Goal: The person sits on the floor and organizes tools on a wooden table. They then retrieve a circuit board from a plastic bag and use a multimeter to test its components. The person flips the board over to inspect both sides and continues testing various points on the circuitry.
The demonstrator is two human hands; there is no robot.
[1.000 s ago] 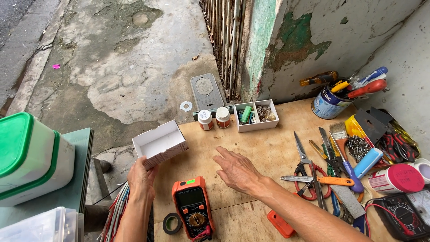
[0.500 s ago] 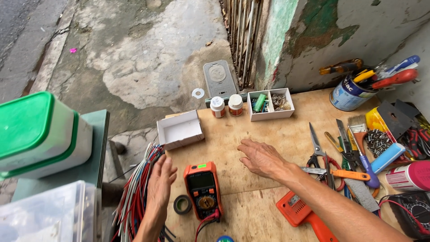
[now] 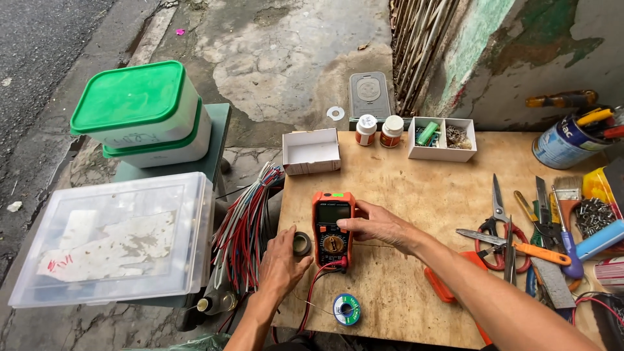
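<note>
An orange and black multimeter [image 3: 332, 227] lies face up near the left edge of a plywood table [image 3: 416, 182], with red and black leads running off its lower end. My right hand [image 3: 380, 225] reaches across and grips the meter's right side, thumb on its face. My left hand [image 3: 281, 261] rests at the table's left edge, fingers apart, touching a small black tape roll [image 3: 301, 243] next to the meter.
A bundle of coloured wires [image 3: 244, 227] hangs left of the table. Further left are a clear lidded box [image 3: 117, 234] and green-lidded tubs [image 3: 140, 110]. On the table are a white cardboard box [image 3: 311, 151], two small bottles [image 3: 366, 130], a compartment box [image 3: 442, 138], a solder spool [image 3: 346, 309], scissors [image 3: 497, 214] and a paint can [image 3: 565, 140].
My right hand moved left from the bare tabletop onto the multimeter. My left hand came up from beside the wires to the tape roll. The view swung left.
</note>
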